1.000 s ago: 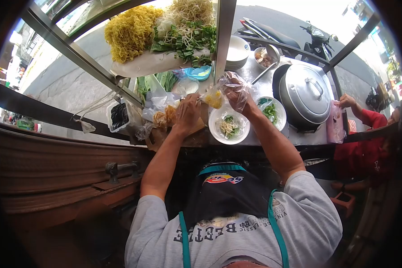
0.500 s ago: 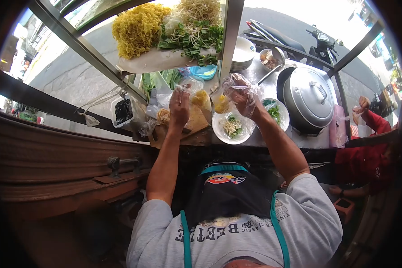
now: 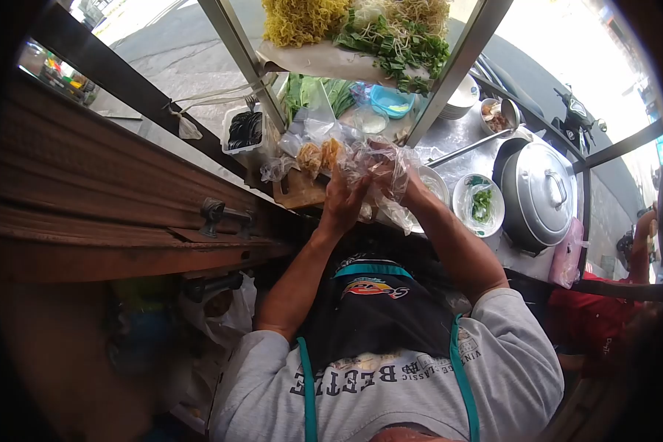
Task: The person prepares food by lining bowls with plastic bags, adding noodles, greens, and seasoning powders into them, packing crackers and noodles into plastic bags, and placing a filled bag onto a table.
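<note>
left hand [image 3: 340, 197] and right hand [image 3: 392, 171] clamp clear plastic [image 3: 396, 211], its long axis slanting toward the apron [image 3: 361, 317]

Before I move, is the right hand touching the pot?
Apart: the head view shows a wide gap between the right hand and the pot, with the greens bowl in it.

Grey short-sleeved T-shirt [image 3: 508, 346], dark lettering; black apron [image 3: 357, 315], teal trim, teal straps [image 3: 460, 361], multicoloured logo [image 3: 376, 288].

Sunlit grey pavement [image 3: 136, 66] beyond metal posts [image 3: 460, 72], a parked motorbike [image 3: 576, 114] (dark, perhaps a scooter).
</note>
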A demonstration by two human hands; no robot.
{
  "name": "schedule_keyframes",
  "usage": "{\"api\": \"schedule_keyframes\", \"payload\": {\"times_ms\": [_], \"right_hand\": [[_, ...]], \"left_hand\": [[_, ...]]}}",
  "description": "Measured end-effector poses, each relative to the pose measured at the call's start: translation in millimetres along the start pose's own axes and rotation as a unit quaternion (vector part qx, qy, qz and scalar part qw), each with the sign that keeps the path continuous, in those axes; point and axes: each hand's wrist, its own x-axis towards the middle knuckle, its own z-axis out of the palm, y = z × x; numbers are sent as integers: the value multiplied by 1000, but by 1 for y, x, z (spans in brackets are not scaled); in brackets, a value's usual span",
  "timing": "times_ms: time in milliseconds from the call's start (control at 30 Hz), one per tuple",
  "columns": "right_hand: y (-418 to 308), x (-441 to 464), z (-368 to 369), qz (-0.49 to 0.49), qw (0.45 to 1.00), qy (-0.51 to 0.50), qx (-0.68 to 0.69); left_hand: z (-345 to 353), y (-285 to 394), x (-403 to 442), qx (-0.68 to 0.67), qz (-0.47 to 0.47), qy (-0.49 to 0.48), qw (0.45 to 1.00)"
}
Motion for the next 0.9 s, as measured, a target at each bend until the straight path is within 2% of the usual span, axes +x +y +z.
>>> {"api": "schedule_keyframes", "payload": {"times_ms": [67, 133, 233, 333, 433, 467, 500, 567, 600, 700, 733, 833, 867, 900], "right_hand": [[2, 12, -2, 4, 997, -60, -54], [7, 15, 3, -18, 996, -53, -70], [13, 15, 9, -6, 999, 1, -43], [37, 32, -19, -65, 996, -11, -55], [20, 19, -42, 1, 999, 24, 26], [17, 13, -45, -17, 995, 28, 95], [19, 17, -51, -50, 998, 50, -5], [39, 35, -65, -111, 969, 89, -202], [43, 38, -69, -114, 971, 66, -201], [31, 31, -63, -181, 887, 53, -421], [19, 19, -49, -118, 914, 107, -374], [-22, -11, -15, -109, 894, 75, -427], [-10, -9, -18, -108, 917, 5, -384], [-8, -9, -24, -109, 929, -13, -354]], "left_hand": [[-17, -13, -4, -92, -96, -33, 991], [-26, -24, -2, -201, -155, -36, 966], [-29, -22, -1, -239, -204, 2, 950], [-39, -43, 5, -178, -128, 85, 972], [-51, -37, 9, -244, -129, 104, 956], [-54, -39, 12, -235, -129, 91, 959], [-57, -42, 16, -226, -129, 78, 962], [-56, -42, 22, -214, -150, 35, 965], [-54, -37, 25, -209, -172, 4, 963], [-53, -29, 32, -197, -220, -100, 950], [-53, -30, 34, -195, -231, -140, 943], [-37, -20, 34, -141, -218, -240, 935], [-30, -11, 34, -114, -205, -271, 934], [-25, 1, 34, -82, -201, -307, 927]]}}
